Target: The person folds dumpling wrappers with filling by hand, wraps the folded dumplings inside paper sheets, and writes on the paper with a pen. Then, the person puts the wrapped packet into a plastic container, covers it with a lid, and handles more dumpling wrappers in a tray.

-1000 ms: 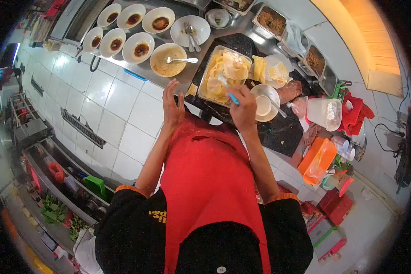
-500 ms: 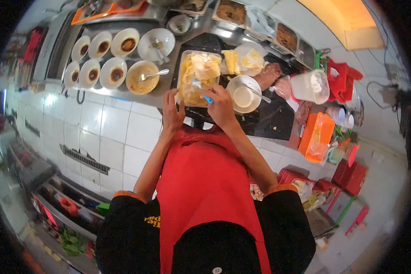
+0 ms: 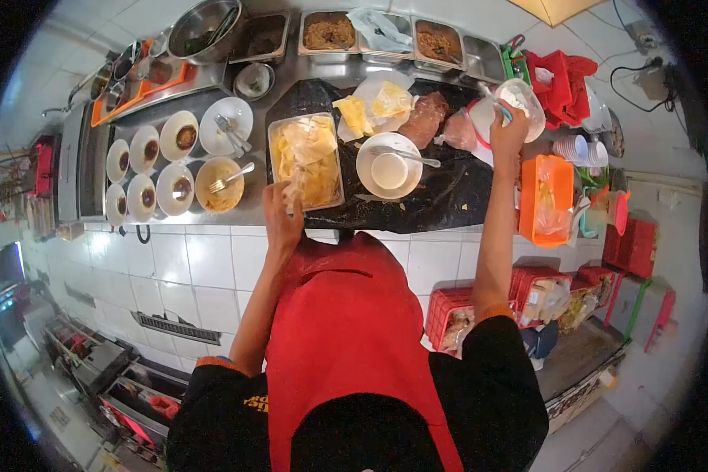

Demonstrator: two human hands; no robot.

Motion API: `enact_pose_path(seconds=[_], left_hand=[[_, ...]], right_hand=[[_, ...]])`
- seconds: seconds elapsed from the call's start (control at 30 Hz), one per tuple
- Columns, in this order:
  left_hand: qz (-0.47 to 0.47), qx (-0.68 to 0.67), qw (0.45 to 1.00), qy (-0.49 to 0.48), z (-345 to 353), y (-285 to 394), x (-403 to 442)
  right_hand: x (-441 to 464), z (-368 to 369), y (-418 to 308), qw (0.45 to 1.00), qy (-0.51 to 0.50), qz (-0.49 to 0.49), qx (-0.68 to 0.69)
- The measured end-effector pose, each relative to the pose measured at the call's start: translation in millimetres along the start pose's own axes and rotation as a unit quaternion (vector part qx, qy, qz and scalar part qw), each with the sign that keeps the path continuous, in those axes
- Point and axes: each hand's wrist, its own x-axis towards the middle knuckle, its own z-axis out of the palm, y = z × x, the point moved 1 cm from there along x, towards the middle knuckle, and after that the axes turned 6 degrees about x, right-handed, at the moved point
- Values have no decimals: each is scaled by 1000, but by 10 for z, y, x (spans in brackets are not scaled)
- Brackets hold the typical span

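My right hand is closed round the blue handle of a slim utensil. It is over the white tub, which holds something white; the utensil's head is hard to make out. My left hand is at the near left corner of a metal tray, its fingers pinching the edge of a thin pale sheet. Thin yellow sheets fill the tray. Between my hands stands a white bowl with a smaller cup and a spoon in it.
Several white bowls with dark sauce stand at left, beside a bowl of tan paste with a fork. Metal food pans line the back. An orange container and plastic cups are at right.
My right hand has moved from the tray of yellow sheets over to the white tub, carrying the blue-handled utensil. My left hand has stayed at the tray's corner. The camera view has shifted.
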Motion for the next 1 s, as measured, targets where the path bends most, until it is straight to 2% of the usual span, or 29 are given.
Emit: enact_pose_path(seconds=[0.07,0.1,0.17,0.2,0.27,0.3,0.37,0.43,0.5,0.53,0.57,0.63,0.67,0.73,0.8,0.87,0.97,1.0], left_hand=[[-14,1,1000,-18,-84,-42,-94],[-31,-1,999,-28,-123,-55,-99],[-38,-1,999,-31,-218,-85,-162],[-47,-2,998,-33,-262,-91,-197],[-53,-7,998,-31,-306,-116,-248],[-57,-17,998,-24,-324,-127,-261],[-55,-15,998,-19,-360,-135,-294],[-52,-17,998,-14,-378,-108,-312],[-78,-24,997,-9,-387,-80,-342],[-79,-26,997,-10,-384,-83,-359],[-84,-29,996,-15,-381,-88,-367],[-92,-32,995,-17,-393,-101,-400],[-86,-35,996,-19,-400,-102,-414],[-84,-36,996,-15,-411,-102,-423],[-94,-24,995,-20,-432,-87,-441],[-89,-25,995,-22,-416,-110,-451],[-78,-33,996,-28,-423,-70,-452],[-74,-37,996,-29,-424,-53,-426]], right_hand=[[-71,71,160,989,-80,-13,-120],[-69,89,157,990,-77,-9,-119],[-124,99,145,998,-10,18,67],[-149,82,69,997,-12,22,68],[-126,-25,-129,958,26,192,211],[-98,-84,-155,957,25,194,212],[-26,-226,-143,965,92,132,205],[61,-374,-155,954,129,128,237],[141,-529,-169,974,176,59,132],[131,-565,-28,978,133,111,119],[57,-513,237,978,133,109,118],[-91,-255,713,996,41,74,25],[-84,-252,593,996,41,69,29],[-165,-219,91,997,27,31,-59],[-217,76,-296,996,-2,31,89],[-340,606,-464,943,-137,170,250],[-531,1379,-470,953,-172,157,193],[-560,1547,-458,967,-176,151,102]])
